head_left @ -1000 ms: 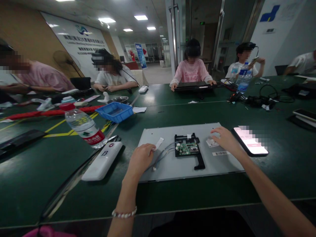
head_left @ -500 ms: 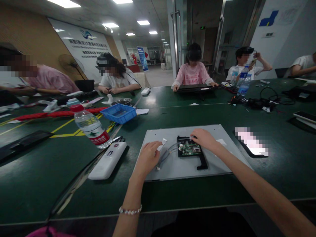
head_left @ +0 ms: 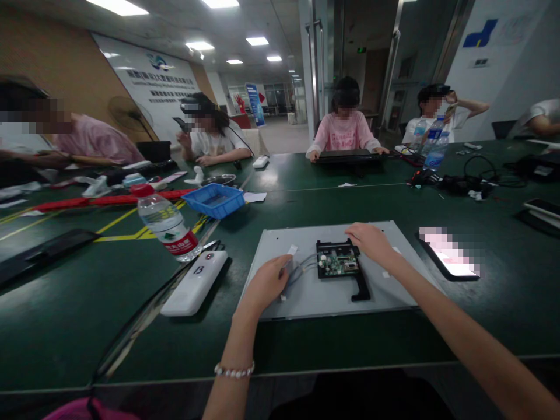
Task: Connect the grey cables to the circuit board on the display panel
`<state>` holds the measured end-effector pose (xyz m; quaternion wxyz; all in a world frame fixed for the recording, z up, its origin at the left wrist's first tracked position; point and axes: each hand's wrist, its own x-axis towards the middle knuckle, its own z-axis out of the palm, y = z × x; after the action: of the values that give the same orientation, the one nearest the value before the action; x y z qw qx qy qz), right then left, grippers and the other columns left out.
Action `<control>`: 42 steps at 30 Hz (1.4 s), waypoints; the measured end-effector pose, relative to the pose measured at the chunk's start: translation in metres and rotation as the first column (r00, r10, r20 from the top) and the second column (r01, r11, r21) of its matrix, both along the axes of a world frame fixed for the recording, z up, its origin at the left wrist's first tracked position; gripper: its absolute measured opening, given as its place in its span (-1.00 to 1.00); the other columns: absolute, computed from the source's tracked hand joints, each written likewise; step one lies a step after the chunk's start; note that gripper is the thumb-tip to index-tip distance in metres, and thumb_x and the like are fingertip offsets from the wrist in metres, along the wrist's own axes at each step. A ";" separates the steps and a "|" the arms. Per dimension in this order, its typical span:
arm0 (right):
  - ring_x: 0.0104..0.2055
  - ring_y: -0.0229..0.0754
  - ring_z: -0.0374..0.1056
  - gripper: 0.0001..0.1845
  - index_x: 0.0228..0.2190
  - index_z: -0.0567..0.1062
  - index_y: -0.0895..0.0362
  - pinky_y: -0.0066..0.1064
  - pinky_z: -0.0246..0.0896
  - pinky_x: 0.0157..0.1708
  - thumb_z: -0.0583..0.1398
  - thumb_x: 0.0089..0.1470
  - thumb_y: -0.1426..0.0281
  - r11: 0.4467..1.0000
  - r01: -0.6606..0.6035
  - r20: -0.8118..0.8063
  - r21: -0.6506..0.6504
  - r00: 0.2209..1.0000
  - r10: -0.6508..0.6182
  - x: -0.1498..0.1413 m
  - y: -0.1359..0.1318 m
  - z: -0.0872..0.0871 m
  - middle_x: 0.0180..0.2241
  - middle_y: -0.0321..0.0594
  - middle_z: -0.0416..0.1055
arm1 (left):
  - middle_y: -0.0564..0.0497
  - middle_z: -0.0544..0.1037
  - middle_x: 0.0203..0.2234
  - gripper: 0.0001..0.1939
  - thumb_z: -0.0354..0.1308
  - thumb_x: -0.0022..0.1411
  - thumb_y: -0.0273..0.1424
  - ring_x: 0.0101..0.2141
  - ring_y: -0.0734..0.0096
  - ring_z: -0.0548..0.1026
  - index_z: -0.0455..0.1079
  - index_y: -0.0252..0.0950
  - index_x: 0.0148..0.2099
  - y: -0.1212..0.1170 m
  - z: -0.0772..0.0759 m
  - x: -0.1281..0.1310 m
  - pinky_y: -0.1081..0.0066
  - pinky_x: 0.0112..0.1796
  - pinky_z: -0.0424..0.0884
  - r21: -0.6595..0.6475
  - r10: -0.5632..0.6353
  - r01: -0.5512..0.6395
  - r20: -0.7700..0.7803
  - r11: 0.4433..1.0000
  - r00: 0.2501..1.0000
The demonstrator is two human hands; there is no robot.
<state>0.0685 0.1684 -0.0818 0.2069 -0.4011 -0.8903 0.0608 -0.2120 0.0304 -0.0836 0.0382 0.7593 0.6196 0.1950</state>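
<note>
A flat grey metal panel (head_left: 411,286) lies before me. On its middle sits a black bracket (head_left: 361,289) holding a green circuit board (head_left: 336,263). Thin grey cables (head_left: 301,268) run left from the board. My left hand (head_left: 268,284) rests over the panel's left part, fingers loosely curved and thumb apart, beside the cables and just below a white strip (head_left: 293,249). My right hand (head_left: 371,241) hovers at the bracket's upper right corner, its fingertips pinched together; what is between them, if anything, is too small to make out.
Left of the panel lie a white power bank (head_left: 195,284) and a water bottle (head_left: 168,224) with a red cap. Beyond them is a blue tray (head_left: 214,201). A lit phone (head_left: 450,256) lies to the right. Several people sit around the green table (head_left: 301,204).
My right hand moved left from the panel's right side to the bracket's top, then slightly right. The small white piece on the bracket's top edge no longer shows. My left hand shifted little.
</note>
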 end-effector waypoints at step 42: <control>-0.06 -0.08 0.31 -0.74 -0.16 0.48 0.07 -0.25 0.22 -0.07 0.15 0.08 0.37 0.986 0.067 -0.129 -0.151 0.988 -0.087 0.054 0.015 -0.041 -0.11 -0.13 0.42 | -0.12 -0.22 0.31 0.01 0.23 0.03 -0.14 0.26 0.08 -0.10 -0.33 -0.16 0.34 0.078 0.017 0.032 0.09 0.20 -0.05 -0.317 -0.276 0.419 0.408 0.851 0.870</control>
<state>0.1224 0.1832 -0.1227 0.2392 -0.4444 -0.8511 0.1447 -0.1798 0.1085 -0.0669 0.3348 0.7898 0.4790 0.1862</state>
